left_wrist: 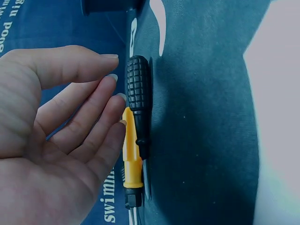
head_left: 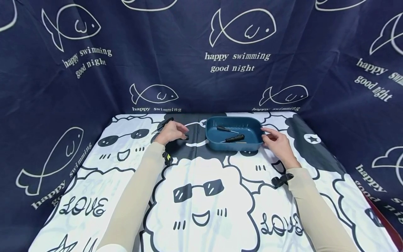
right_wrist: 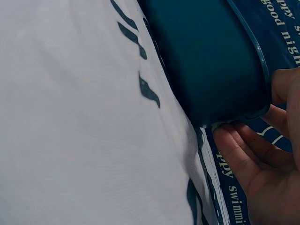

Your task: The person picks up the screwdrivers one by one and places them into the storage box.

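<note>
My left hand (head_left: 171, 132) hovers over the left part of the cloth. Its fingers are loosely bent and thumb and fingertips stand apart, with nothing between them. Just beside those fingertips, in the left wrist view, lies a screwdriver (left_wrist: 138, 84) with a black ribbed handle. Behind it is a yellow-and-black tool (left_wrist: 132, 161), partly covered by the screwdriver. With thumb and fingers, my right hand (head_left: 278, 143) grips the right end of a blue plastic box (head_left: 220, 145). Inside the box are two black-handled screwdrivers (head_left: 235, 138) and a small tan piece whose kind is unclear.
A white cloth with dark cartoon sheep (head_left: 198, 196) covers the table. Dark blue fabric with fish drawings (head_left: 239, 35) hangs behind and on both sides. A black-handled tool (head_left: 166, 122) lies behind my left hand. A red edge (head_left: 384, 224) shows at the lower right.
</note>
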The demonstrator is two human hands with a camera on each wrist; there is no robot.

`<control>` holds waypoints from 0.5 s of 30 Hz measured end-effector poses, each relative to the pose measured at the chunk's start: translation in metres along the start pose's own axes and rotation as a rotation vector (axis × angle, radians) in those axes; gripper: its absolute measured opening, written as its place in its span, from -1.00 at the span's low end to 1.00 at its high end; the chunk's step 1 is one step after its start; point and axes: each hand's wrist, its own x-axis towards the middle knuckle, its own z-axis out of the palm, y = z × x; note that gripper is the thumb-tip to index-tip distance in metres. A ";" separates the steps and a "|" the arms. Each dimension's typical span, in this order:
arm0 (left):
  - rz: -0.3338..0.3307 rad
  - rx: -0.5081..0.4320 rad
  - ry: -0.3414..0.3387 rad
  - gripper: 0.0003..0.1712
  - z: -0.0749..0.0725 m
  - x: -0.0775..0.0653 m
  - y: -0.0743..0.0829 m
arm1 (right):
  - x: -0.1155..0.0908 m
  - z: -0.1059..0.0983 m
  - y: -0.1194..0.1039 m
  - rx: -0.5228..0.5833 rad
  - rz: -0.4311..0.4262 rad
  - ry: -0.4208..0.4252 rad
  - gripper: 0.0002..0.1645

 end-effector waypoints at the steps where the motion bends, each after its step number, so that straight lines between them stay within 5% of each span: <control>1: 0.005 0.007 -0.002 -0.56 0.001 0.001 -0.001 | 0.000 0.000 0.000 -0.003 0.002 0.001 -0.47; 15: 0.035 0.076 0.004 -0.56 0.002 0.005 -0.007 | 0.000 -0.001 0.001 0.006 -0.027 -0.003 -0.47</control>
